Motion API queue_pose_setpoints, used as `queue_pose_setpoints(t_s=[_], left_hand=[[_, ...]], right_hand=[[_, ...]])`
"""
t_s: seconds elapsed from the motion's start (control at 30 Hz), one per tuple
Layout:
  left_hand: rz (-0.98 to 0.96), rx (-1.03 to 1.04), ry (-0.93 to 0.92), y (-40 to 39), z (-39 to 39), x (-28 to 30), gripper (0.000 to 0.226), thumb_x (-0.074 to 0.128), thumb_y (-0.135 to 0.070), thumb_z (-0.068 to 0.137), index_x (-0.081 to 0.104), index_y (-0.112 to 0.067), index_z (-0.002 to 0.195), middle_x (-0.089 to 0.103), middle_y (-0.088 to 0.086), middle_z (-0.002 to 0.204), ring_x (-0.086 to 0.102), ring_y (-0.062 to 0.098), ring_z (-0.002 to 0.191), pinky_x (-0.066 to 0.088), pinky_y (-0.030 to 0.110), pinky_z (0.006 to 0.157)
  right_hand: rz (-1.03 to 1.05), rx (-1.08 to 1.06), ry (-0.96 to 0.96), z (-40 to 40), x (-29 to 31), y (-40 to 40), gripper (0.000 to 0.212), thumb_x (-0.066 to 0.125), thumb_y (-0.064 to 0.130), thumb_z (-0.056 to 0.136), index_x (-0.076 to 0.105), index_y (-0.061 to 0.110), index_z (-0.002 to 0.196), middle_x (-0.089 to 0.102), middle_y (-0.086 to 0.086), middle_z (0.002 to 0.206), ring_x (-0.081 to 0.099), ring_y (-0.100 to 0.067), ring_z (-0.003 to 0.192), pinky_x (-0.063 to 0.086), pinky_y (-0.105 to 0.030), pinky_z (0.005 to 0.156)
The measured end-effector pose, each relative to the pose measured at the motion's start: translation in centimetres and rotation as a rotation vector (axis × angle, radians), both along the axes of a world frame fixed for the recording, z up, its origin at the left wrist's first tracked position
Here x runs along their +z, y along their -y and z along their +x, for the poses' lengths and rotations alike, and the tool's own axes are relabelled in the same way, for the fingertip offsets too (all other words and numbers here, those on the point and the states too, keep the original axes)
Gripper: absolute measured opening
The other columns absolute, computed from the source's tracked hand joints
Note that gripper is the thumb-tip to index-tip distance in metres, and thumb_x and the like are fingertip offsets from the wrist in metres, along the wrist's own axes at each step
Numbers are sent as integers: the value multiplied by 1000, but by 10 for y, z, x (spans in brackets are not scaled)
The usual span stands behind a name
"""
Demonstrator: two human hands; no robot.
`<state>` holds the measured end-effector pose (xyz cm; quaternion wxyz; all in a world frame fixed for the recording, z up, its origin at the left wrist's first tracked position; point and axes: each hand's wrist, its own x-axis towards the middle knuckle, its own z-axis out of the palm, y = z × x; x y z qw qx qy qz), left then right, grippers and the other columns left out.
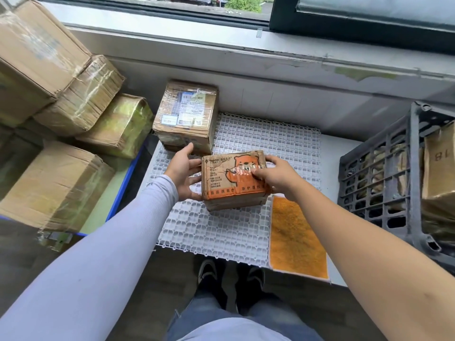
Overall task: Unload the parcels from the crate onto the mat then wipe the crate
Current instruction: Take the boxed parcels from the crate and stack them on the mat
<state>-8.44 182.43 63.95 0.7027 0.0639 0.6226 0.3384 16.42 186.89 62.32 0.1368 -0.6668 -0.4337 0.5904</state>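
Observation:
An orange-printed cardboard parcel (231,183) sits over the middle of the white lattice mat (268,146). My left hand (183,174) is at its left side, palm against it with fingers spread. My right hand (275,174) grips its right end, fingers curled over the taped top. A taped brown parcel (187,116) with labels stands at the mat's far left corner. The dark grey crate (384,178) stands at the right with more cardboard parcels (438,173) inside. An orange cloth (295,237) lies on the mat's near right edge.
Several large taped cardboard boxes (56,99) are stacked at the left on a blue-rimmed cart (125,185). A window sill and wall run behind the mat. My shoes (229,279) stand just below the table's front edge.

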Motion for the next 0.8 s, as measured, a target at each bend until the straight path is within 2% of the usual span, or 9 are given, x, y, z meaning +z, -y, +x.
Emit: queue_pose_setpoints(t_s=[0.1,0.17,0.23,0.33,0.47,0.53,0.6,0.7,0.8], left_hand=[[21,20,-21,2,-1,2,58,43,-64,101,68,-17,126,64,2,133,57,27,125,43,76,97],[38,35,-33,3,-1,5,50,47,-59,102,69,-20,123,63,6,131,59,31,122,50,71,91],[53,42,-42,4,-1,8,44,50,-57,101,70,-22,119,63,8,128,61,35,118,55,64,87],[76,48,-31,5,-3,6,45,52,-58,99,69,-20,118,66,10,124,64,36,114,54,62,90],[94,40,-22,7,-11,-4,57,55,-65,94,66,-21,130,63,9,132,60,37,122,49,65,100],[103,26,-4,10,-14,-8,65,56,-70,91,68,-20,132,62,7,135,57,37,126,44,68,105],[115,0,23,14,-16,-10,71,54,-74,89,74,-17,126,63,5,136,58,35,127,44,68,106],[139,6,39,19,-16,-12,69,54,-74,90,79,-16,117,68,4,132,61,31,124,49,64,102],[137,40,27,22,-12,-16,65,55,-68,93,77,-12,116,71,5,124,63,29,121,48,63,102]], right_hand=[[-22,-80,-61,2,6,1,41,68,24,100,52,24,137,71,-9,111,75,-28,94,64,-52,80],[-11,-131,-95,4,10,2,27,62,36,103,56,22,125,72,-10,112,74,-31,93,64,-52,78],[-13,-188,-141,4,13,1,36,57,46,104,56,16,122,71,-13,116,73,-33,89,62,-48,73],[-26,-239,-180,4,16,3,40,51,50,105,57,15,125,72,-12,112,72,-31,86,61,-42,70],[-78,-350,-235,6,16,8,41,50,56,104,62,16,107,75,-12,108,72,-30,94,60,-49,88],[-95,-370,-235,9,14,9,48,51,60,102,61,13,105,76,-11,108,73,-30,97,60,-51,90],[-105,-387,-235,10,13,12,51,52,62,100,60,11,101,76,-10,107,73,-29,99,60,-52,90],[-93,-403,-246,11,10,18,41,62,53,99,61,12,94,73,-6,98,73,-27,95,63,-47,83],[-69,-365,-246,9,1,24,19,72,25,97,55,15,97,73,-6,103,72,-24,88,61,-39,71]])
